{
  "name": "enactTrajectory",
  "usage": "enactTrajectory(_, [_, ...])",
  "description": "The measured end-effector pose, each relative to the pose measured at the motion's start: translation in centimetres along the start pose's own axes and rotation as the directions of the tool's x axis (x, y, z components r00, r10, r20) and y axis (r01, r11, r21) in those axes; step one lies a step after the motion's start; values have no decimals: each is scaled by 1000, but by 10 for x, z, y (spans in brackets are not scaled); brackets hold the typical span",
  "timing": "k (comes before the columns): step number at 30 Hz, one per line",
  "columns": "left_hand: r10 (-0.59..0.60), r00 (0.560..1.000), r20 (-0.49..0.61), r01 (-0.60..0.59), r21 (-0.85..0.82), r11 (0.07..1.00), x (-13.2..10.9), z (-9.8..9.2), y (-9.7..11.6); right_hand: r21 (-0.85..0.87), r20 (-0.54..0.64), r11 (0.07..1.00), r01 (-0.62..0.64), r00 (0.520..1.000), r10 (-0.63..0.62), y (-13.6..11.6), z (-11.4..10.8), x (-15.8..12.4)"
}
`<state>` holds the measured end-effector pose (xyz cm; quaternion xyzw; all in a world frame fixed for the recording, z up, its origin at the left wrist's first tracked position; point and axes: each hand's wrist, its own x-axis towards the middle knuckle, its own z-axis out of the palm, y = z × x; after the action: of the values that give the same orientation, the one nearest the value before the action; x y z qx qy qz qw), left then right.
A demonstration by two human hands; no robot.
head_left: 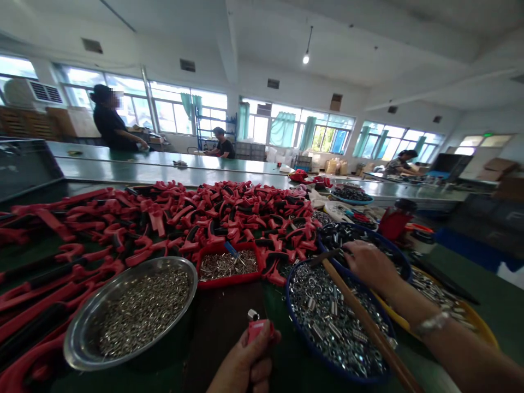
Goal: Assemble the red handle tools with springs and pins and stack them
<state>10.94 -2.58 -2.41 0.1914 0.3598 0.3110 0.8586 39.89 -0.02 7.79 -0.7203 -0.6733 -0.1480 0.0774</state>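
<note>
My left hand [250, 361] is closed around a red plastic piece [259, 329], low in the middle of the head view. A small shiny metal coil or sleeve [252, 315] sits at the upper end of that piece. To the right, my right hand [368, 265] is over a blue bowl of black parts [382, 240], with its fingers curled downward. Its fingertips are close to the dark head of a hammer [355, 305], whose wooden handle lies across a blue bowl of springs and rings [291, 297]. What those fingers pinch, if anything, is hidden.
A big heap of red and black handles [229, 207] covers the table behind. A steel bowl of small metal pins [76, 341] and a red tray of rivets [229, 283] stand left of centre. A yellow basin [487, 333] is at right. Several people work farther back.
</note>
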Motion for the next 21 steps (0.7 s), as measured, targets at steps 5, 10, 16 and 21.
enactTrajectory(5, [-45,997,62,47,-21,999,2,-3,-2,-37,136,999,40,990,-34,85,28,31])
enactTrajectory(10, [-28,992,125,26,16,1000,4,-6,4,10,42,1000,29,999,-30,97,37,28])
enactTrajectory(16, [-34,990,136,35,-8,999,4,-6,9,154,-150,987,-35,987,58,26,5,-7])
enactTrajectory(21, [-40,988,151,62,-144,988,-8,-1,10,578,-4,780,240,957,-291,-97,-10,-61])
